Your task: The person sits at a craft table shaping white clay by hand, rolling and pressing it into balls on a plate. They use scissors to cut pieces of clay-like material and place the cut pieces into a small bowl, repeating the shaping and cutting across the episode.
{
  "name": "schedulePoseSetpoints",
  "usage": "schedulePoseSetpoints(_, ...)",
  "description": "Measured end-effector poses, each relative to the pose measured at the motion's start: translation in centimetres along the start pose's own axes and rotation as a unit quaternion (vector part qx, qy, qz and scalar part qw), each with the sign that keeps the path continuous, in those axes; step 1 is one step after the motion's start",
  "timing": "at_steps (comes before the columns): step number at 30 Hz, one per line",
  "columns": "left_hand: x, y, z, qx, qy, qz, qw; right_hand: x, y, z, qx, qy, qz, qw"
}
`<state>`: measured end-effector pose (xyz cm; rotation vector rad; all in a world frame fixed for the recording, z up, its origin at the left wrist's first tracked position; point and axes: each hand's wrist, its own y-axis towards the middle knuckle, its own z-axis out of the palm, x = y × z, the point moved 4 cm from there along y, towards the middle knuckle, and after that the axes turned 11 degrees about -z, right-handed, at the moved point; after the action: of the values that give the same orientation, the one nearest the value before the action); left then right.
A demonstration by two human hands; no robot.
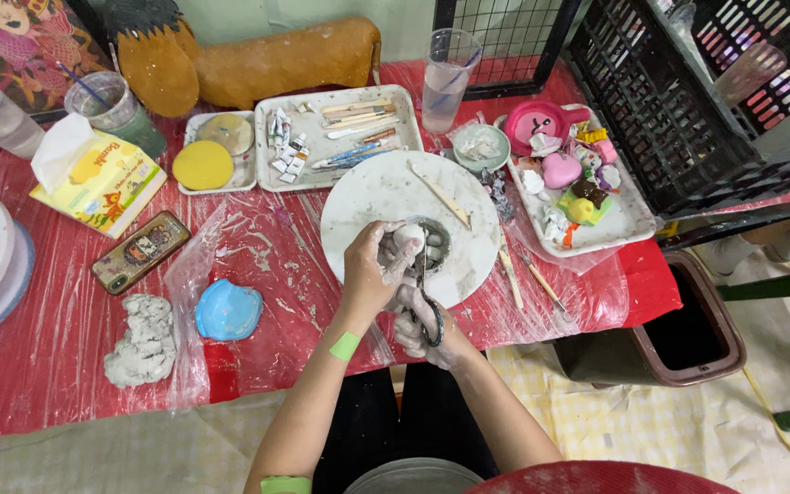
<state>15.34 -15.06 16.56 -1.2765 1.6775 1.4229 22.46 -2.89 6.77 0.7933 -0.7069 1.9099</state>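
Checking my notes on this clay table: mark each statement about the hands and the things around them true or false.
1. The right hand holds scissors. True.
2. The left hand rests on the phone. False: it grips the small clay piece on the round white board.
3. A lump of grey clay lies beside the blue dish. True.
4. The tissue box sits on the white tray of tools. False: it sits on the red table cover.

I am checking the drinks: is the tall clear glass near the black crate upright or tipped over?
Upright. The tall glass stands on its base on the red table, open mouth up, with a straw inside.
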Motion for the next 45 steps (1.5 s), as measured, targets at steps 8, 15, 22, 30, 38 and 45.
schedulePoseSetpoints(8,0.6,-0.2,0.3,0.02,-0.026,-0.101,0.994,0.2,0.7,0.2,0.156,-0.055,-0.076,0.983)
schedulePoseSetpoints(15,0.2,0.1,0.0,0.025,0.009,-0.059,0.998,-0.1,0.8,-0.5,-0.038,-0.104,-0.026,0.994)
schedulePoseSetpoints(22,0.4,0.3,0.2,0.03,0.009,-0.068,0.997,0.2,-0.1,0.4,-0.007,-0.026,-0.021,0.999)
schedulePoseSetpoints(30,-0.1,-0.6,0.5,0.036,-0.018,-0.066,0.997,-0.9,1.2,-1.5,0.101,-0.102,-0.082,0.986)
schedulePoseSetpoints(38,0.8,-1.2,1.2,0.005,0.076,-0.035,0.996,-2.2,1.4,-2.2,0.013,-0.117,-0.024,0.993)
schedulePoseSetpoints(45,0.6,-0.4,1.0,0.017,0.108,-0.025,0.994,-0.6,0.5,1.6,-0.028,-0.02,-0.05,0.998)
